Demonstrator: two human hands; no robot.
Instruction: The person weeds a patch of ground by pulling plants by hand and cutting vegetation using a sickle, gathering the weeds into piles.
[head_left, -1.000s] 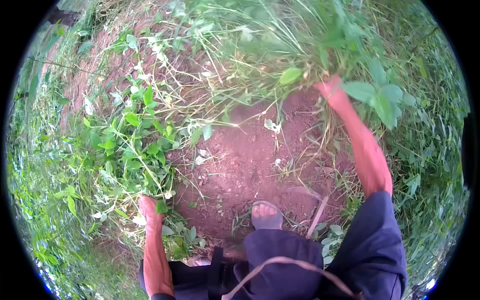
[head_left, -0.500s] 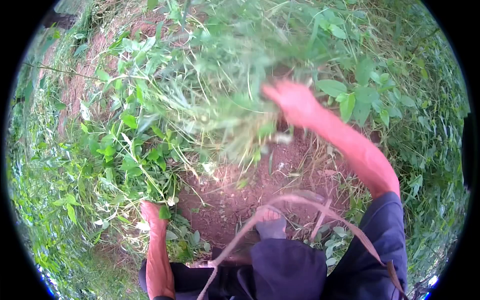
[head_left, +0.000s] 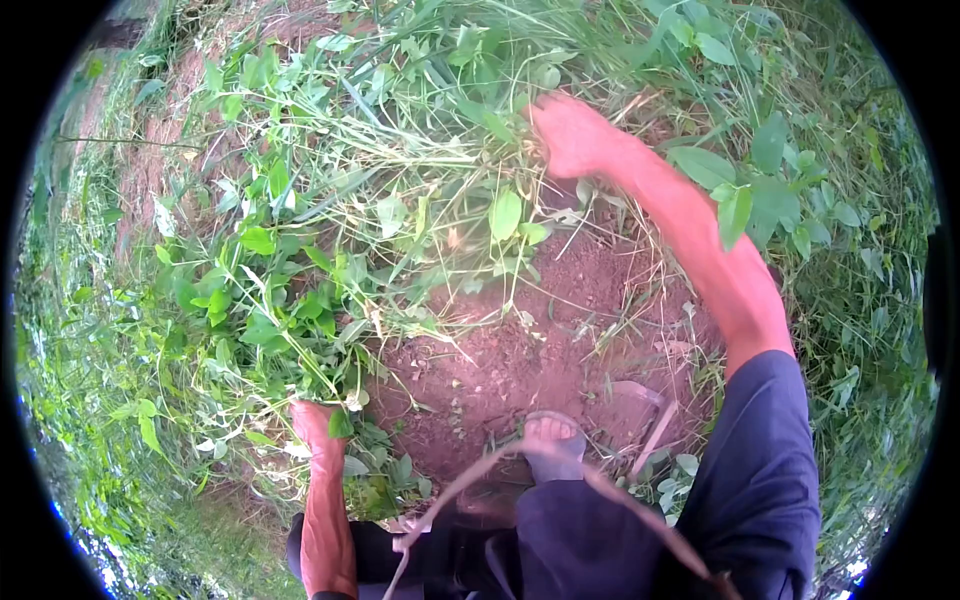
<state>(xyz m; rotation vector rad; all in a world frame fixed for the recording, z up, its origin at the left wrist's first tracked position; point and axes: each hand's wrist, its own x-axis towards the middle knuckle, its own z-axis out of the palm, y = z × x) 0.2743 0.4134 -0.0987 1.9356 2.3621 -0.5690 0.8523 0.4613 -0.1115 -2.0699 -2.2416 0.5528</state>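
Observation:
My left hand (head_left: 318, 424) is closed round the lower stems of a leafy green plant (head_left: 265, 330) at the lower left. Stretched out to the upper middle, my right hand (head_left: 568, 135) is closed on a bundle of long grass (head_left: 440, 160), whose blades spread to the left over the soil. Its fingertips are partly hidden by the grass. A curved tool with a straight handle (head_left: 655, 437) lies on the ground right of my foot.
Reddish bare soil (head_left: 490, 370) lies between my hands. My sandalled foot (head_left: 553, 440) rests at its lower edge. A strap (head_left: 590, 475) hangs across my dark trousers. Broad-leaved plants (head_left: 770, 200) stand beside my right forearm, with dense greenery at both sides.
My right hand has moved left from the grass at the upper right, and the grass bundle now lies across the upper middle. My left hand has barely moved. The strap has swung.

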